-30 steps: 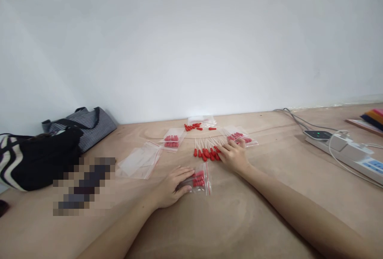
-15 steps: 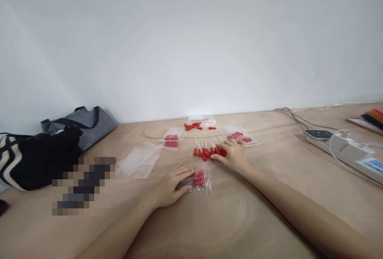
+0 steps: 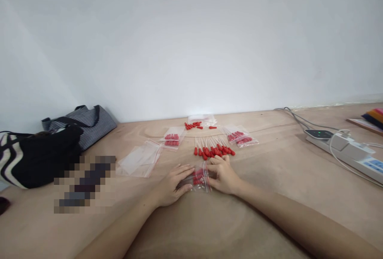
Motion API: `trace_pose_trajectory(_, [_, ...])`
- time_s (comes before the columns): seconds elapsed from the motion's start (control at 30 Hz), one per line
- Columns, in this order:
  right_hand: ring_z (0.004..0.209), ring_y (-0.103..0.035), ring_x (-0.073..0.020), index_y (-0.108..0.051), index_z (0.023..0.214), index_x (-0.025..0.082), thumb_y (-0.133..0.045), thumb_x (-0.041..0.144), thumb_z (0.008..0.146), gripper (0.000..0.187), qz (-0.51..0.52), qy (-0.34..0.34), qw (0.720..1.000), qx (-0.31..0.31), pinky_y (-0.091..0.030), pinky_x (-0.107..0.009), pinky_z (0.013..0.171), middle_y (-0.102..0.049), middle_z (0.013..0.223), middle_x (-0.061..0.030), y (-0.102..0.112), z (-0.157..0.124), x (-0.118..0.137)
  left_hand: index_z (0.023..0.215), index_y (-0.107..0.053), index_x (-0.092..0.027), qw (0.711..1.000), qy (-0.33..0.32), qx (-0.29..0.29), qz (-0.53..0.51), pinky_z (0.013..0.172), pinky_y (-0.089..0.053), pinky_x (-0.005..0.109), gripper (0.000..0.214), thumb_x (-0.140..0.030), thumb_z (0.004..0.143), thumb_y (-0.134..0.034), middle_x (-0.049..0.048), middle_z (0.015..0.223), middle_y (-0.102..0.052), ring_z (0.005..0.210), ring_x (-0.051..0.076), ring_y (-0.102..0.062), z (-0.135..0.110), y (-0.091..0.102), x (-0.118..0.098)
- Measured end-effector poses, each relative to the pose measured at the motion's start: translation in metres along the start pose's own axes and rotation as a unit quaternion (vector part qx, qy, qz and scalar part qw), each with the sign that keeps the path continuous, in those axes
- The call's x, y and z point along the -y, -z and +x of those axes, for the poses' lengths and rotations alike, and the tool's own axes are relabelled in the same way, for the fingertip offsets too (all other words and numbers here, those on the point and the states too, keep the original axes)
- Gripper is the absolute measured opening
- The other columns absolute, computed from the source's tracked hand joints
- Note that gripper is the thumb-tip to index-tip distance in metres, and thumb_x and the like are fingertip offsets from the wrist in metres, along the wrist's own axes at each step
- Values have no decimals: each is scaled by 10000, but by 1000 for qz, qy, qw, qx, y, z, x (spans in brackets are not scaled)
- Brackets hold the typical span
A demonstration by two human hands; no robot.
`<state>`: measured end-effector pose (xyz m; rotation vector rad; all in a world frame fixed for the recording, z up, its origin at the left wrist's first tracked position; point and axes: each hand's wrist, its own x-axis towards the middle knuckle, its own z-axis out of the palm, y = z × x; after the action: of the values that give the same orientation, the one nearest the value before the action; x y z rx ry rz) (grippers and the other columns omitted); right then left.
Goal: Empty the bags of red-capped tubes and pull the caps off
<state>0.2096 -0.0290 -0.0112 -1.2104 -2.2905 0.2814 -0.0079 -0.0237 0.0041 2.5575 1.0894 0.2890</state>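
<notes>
A clear zip bag with several red rubber bulbs inside [image 3: 198,177] lies on the table in front of me. My left hand [image 3: 178,183] holds its left end against the table, forefinger along the upper edge and thumb along the lower. At the bag's right end, by the red-striped zip, my right hand [image 3: 222,173] has its fingers curled and pinched on the edge. Whether anything else is between those fingers is hidden. Just beyond lie several thin droppers with red bulbs [image 3: 213,150], fanned out with their clear tips pointing away.
Filled zip bags lie left [image 3: 171,139] and right [image 3: 239,136] of the droppers. Flat zip bags [image 3: 139,159] lie further left. Loose red bulbs [image 3: 193,125] sit near the wall. A power strip [image 3: 353,153] stands right; a black bag [image 3: 44,157] stands left.
My right hand has moved from the fanned droppers back toward me, to the right end of the zip bag. My left hand has stayed on the bag.
</notes>
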Motion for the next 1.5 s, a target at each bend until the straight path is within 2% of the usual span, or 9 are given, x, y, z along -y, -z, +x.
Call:
trace_pose_trajectory(0.17, [896, -440, -168, -576, 923, 247, -562, 435, 731, 270, -16, 22, 999, 37, -202, -324, 745, -567, 989, -13, 1, 2, 4, 1256, -406, -210, 1000, -4, -10, -1, 1031, -237, 445, 463, -357, 819, -445, 72, 1297, -437, 1208, 208, -369, 0, -1, 1])
trace_pose_trajectory(0.37, [869, -432, -184, -523, 843, 183, -612, 468, 651, 354, -63, -11, 994, 88, -210, -333, 748, -573, 898, -27, 0, 7, 7, 1268, -390, -195, 1000, 1, 4, 11, 1035, -224, 446, 476, -363, 825, -435, 84, 1315, -412, 1222, 216, -346, -1, -1, 1])
trace_pose_trajectory(0.53, [846, -443, -188, -498, 747, 169, -608, 441, 634, 314, -66, -10, 993, 100, -217, -328, 744, -558, 836, -32, -1, 8, 9, 1333, -261, -222, 998, -10, 53, 44, 1052, -134, 478, 541, -442, 850, -361, 67, 1391, -279, 1283, 231, -217, -1, 2, 2])
trace_pose_trajectory(0.7, [815, -456, -187, -484, 767, 164, -595, 379, 621, 282, -56, -20, 994, 91, -223, -330, 749, -555, 789, -34, 4, 6, 8, 1366, -122, -228, 992, -4, 92, 86, 1049, -55, 498, 599, -506, 858, -277, 66, 1424, -170, 1305, 225, -133, -2, 4, 1])
trace_pose_trajectory(0.9, [761, -475, -155, -483, 735, 180, -560, 276, 618, 169, -34, 20, 993, 108, -220, -317, 746, -563, 723, 4, 13, 2, 5, 1369, -77, -227, 989, -4, 107, 100, 1046, -33, 498, 612, -522, 859, -246, 68, 1430, -134, 1310, 217, -108, -3, 6, -1])
trace_pose_trajectory(1.0, [786, -479, -168, -482, 745, 180, -564, 278, 598, 194, -46, 14, 993, 110, -223, -316, 737, -579, 750, -3, 16, 1, 6, 1369, -82, -220, 989, 2, 113, 99, 1045, -31, 499, 617, -525, 858, -243, 74, 1428, -136, 1310, 223, -101, -2, 7, -2])
trace_pose_trajectory(1.13, [756, -490, -162, -479, 652, 179, -558, 251, 587, 125, -38, 11, 989, 140, -224, -314, 726, -585, 722, 10, 22, 0, 4, 1369, -63, -236, 988, 1, 121, 99, 1036, -17, 516, 625, -537, 852, -246, 71, 1430, -121, 1310, 232, -101, -2, 9, -4])
trace_pose_trajectory(1.3, [726, -500, -158, -504, 656, 189, -548, 199, 591, 79, -32, -14, 985, 169, -232, -327, 745, -581, 676, 21, 32, -3, -6, 1366, -47, -242, 986, 0, 127, 108, 1021, 14, 539, 630, -545, 849, -240, 68, 1431, -97, 1311, 239, -90, -4, 11, -3])
trace_pose_trajectory(1.5, [815, -518, -200, -507, 792, 188, -547, 415, 704, 247, -61, 17, 984, 168, -247, -363, 775, -597, 835, -44, 29, -3, -4, 1363, -65, -261, 986, -5, 129, 102, 1023, 5, 537, 626, -546, 843, -266, 63, 1429, -100, 1309, 240, -93, -5, 14, 1])
